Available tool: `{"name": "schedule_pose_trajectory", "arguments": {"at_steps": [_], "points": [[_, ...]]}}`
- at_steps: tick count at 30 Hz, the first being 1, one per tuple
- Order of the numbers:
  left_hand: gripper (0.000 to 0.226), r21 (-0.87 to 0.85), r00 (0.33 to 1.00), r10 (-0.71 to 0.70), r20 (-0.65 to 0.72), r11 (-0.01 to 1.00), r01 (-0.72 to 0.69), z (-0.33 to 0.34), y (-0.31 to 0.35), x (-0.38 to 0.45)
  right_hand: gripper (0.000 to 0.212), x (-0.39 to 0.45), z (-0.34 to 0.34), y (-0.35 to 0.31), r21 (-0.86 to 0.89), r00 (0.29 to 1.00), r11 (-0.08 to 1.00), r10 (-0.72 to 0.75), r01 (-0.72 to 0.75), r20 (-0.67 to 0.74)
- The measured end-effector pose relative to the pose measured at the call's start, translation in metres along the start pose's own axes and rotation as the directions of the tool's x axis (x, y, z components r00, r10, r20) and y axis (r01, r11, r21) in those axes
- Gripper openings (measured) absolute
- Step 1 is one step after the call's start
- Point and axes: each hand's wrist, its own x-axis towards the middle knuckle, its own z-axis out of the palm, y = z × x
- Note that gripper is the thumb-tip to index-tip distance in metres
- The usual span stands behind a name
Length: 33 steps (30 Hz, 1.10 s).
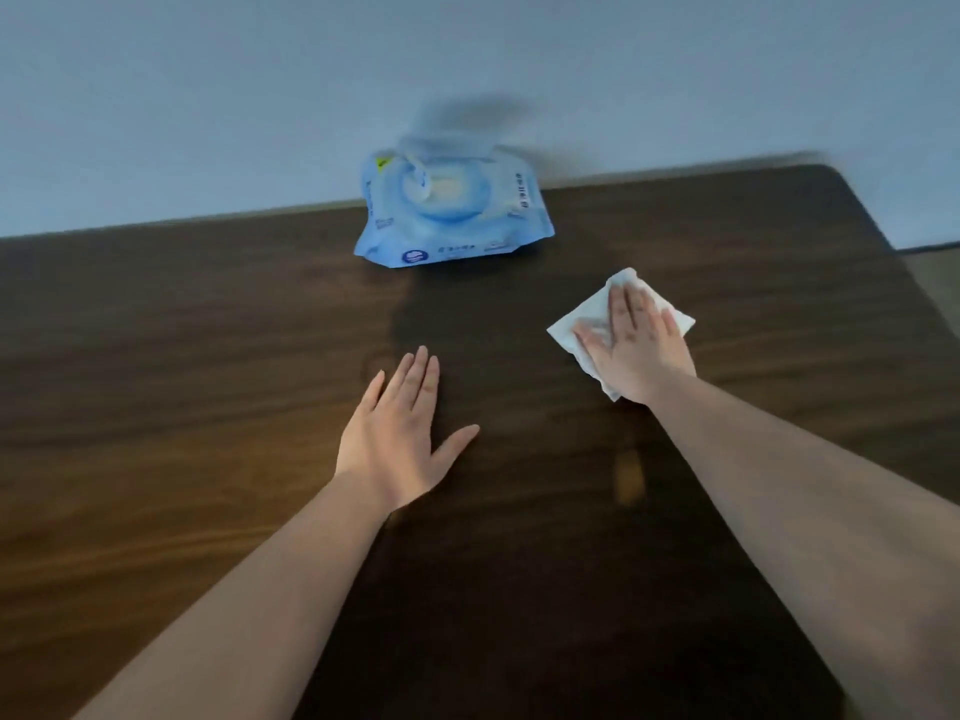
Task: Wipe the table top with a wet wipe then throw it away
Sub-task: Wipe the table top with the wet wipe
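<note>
Two hands are lying flat, fingers spread: the right hand (636, 350) is pressing the white wet wipe (587, 317) onto the wooden table top (208, 356) at centre right, the left hand (400, 439) is resting bare at centre, below the blue wipes pack (452, 210).

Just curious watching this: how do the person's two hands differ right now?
The right hand presses flat on a white wet wipe; the left hand lies bare on the wooden table with nothing under it. The right hand reaches farther toward the blue wipe pack; the left hand sits nearer the person. Both are open, palm down.
</note>
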Motion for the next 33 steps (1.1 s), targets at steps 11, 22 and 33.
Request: {"name": "schedule_pose_trajectory", "arguments": {"at_steps": [11, 22, 33], "points": [[0.089, 0.135, 0.975, 0.195, 0.11, 0.969, -0.209, 0.005, 0.103, 0.083, 0.08, -0.014, -0.006, 0.207, 0.174, 0.894, 0.878, 0.444, -0.446, 0.051], [0.091, 0.101, 0.976, 0.156, 0.15, 0.98, -0.172, 0.003, 0.11, 0.077, 0.079, -0.053, 0.007, 0.228, 0.196, 0.861, 0.839, 0.501, -0.508, 0.086], [0.092, -0.085, 0.993, -0.101, 0.064, 0.991, 0.106, 0.001, 0.011, -0.025, 0.076, -0.077, 0.016, 0.044, -0.02, 0.998, 1.0, -0.013, 0.014, 0.053]]}}
